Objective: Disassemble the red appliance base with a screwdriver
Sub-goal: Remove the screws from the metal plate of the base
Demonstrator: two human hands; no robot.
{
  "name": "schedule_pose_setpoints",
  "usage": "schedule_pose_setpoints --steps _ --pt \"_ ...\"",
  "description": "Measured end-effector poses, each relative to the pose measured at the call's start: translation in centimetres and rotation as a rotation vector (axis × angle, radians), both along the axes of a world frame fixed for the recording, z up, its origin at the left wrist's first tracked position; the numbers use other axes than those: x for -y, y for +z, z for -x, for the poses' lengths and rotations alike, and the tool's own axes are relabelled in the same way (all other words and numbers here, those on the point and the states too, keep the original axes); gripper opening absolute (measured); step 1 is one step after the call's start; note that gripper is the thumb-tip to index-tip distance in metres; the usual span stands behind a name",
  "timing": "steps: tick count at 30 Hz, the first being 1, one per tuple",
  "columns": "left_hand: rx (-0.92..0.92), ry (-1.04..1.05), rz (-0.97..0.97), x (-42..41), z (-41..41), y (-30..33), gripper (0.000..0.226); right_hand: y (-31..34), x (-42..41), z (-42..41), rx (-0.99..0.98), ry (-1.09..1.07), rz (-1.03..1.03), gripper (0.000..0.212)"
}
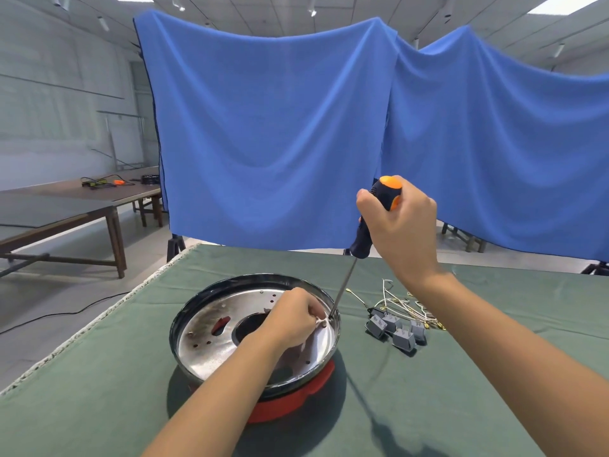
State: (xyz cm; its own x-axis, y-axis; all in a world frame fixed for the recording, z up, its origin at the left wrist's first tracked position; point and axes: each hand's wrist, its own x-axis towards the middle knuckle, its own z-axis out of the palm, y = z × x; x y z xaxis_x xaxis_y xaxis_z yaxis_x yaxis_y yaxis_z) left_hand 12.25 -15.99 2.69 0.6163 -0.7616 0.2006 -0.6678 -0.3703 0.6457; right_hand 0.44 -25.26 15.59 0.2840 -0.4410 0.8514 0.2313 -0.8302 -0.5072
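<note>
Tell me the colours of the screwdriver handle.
The screwdriver handle is dark navy-black with orange accents, seen in the head view, gripped by the right hand.

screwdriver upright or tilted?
Tilted: the screwdriver handle leans right in the right hand, tip down at the metal plate's right rim.

The appliance base [290, 402] is glossy red plastic under a shiny, scuffed metal plate [211, 351]. The screwdriver [369, 232] has a matt dark and orange handle and a bright steel shaft. Matt green cloth [99, 390] covers the desk; the switches [393, 329] look like grey plastic.
</note>
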Motion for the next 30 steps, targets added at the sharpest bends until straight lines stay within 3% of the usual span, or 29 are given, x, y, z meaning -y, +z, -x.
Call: schedule_pose_setpoints --steps 7,15,20,30 --pt "-0.023 -0.008 0.001 -0.04 -0.42 -0.13 0.021 0.69 -0.19 -0.15 0.029 0.04 -0.039 0.03" --pt "0.048 -0.019 -0.029 -0.19 0.16 0.2 0.048 0.1 -0.15 -0.33 0.025 -0.032 0.014 0.026" --pt "0.066 -0.04 -0.005 -0.28 0.34 0.25 0.027 -0.12 -0.08 -0.37 0.028 -0.037 0.008 0.027" --pt "0.088 -0.051 0.02 -0.44 0.26 0.12 0.009 0.21 -0.04 -0.28 0.015 -0.039 -0.013 0.027"
